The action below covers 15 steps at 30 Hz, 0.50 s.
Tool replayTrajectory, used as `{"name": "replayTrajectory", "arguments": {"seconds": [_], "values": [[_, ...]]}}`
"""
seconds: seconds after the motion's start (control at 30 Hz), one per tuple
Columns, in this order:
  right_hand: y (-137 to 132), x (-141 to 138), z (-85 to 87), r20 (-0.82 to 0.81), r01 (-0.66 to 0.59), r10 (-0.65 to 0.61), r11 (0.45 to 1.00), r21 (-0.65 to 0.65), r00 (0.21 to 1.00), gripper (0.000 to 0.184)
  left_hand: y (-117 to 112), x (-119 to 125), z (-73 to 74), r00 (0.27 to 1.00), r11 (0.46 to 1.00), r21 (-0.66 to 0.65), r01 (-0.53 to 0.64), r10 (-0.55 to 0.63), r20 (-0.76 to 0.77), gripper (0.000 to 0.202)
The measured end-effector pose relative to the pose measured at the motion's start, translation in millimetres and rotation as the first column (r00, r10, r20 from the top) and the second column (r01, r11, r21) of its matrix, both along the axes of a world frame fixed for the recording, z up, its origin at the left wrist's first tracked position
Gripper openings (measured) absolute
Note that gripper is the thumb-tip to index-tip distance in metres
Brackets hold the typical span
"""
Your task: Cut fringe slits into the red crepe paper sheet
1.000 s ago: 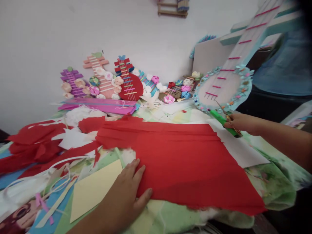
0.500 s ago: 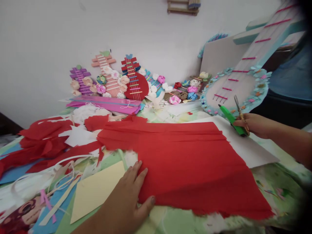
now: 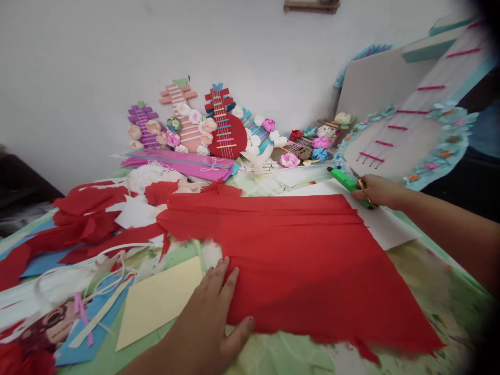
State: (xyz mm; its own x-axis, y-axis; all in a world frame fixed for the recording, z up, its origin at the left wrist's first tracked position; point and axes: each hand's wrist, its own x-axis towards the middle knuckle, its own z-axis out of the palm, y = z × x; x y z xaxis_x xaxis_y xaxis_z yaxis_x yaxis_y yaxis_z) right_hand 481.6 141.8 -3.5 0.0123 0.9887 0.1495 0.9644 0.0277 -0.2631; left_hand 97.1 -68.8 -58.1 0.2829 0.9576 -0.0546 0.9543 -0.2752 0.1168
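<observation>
A large sheet of red crepe paper (image 3: pixel 289 260) lies spread before me, creased along its far edge and ragged along the near one. My left hand (image 3: pixel 213 307) rests flat with fingers spread, its fingertips on the paper's left edge. Beyond the far right corner, my right hand (image 3: pixel 377 191) is closed around scissors (image 3: pixel 363 188) with gold-coloured handles. The same hand has a long green tool (image 3: pixel 344 179) with a dark tip; its exact kind is unclear. Both are over a white sheet (image 3: pixel 390 226) that lies partly under the red paper.
Crumpled red paper (image 3: pixel 89 208) and a pale yellow card (image 3: pixel 160 302) lie to the left. Small decorated model guitars (image 3: pixel 230 135) lean along the wall, behind folded purple paper (image 3: pixel 179 164). A large light-blue-edged model instrument (image 3: pixel 390 140) stands at the back right.
My right hand has moved left with the scissors and green tool, closer to the red paper's far corner. The white sheet has shifted left too. My left hand stays on the paper.
</observation>
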Motion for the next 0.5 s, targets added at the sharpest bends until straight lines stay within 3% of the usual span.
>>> {"name": "replayTrajectory", "arguments": {"seconds": [0.17, 0.3, 0.43, 0.5], "values": [[6.2, -11.2, -5.4, 0.089, -0.021, 0.03, 0.995, -0.099, 0.996, 0.017, 1.0, -3.9, -6.6, 0.996, 0.986, 0.142, 0.083, -0.078, -0.047, 0.063], [-7.3, -11.9, -6.3, 0.111, 0.009, 0.005, 0.992, -0.129, 0.994, 0.018, 3.0, -1.6, 2.9, 0.963, 0.905, 0.33, 0.268, -0.245, -0.11, 0.055], [-26.3, -11.9, 9.3, 0.078, 0.061, -0.055, 0.995, -0.079, 0.995, 0.02, 24.5, 39.7, 31.8, 0.845, 0.825, 0.184, 0.534, -0.527, -0.091, 0.059], [-33.2, -15.2, 20.3, 0.026, 0.083, -0.083, 0.996, -0.021, 0.996, 0.019, 48.6, 71.4, 42.2, 0.807, 0.799, 0.114, 0.59, -0.588, -0.061, 0.06]]}}
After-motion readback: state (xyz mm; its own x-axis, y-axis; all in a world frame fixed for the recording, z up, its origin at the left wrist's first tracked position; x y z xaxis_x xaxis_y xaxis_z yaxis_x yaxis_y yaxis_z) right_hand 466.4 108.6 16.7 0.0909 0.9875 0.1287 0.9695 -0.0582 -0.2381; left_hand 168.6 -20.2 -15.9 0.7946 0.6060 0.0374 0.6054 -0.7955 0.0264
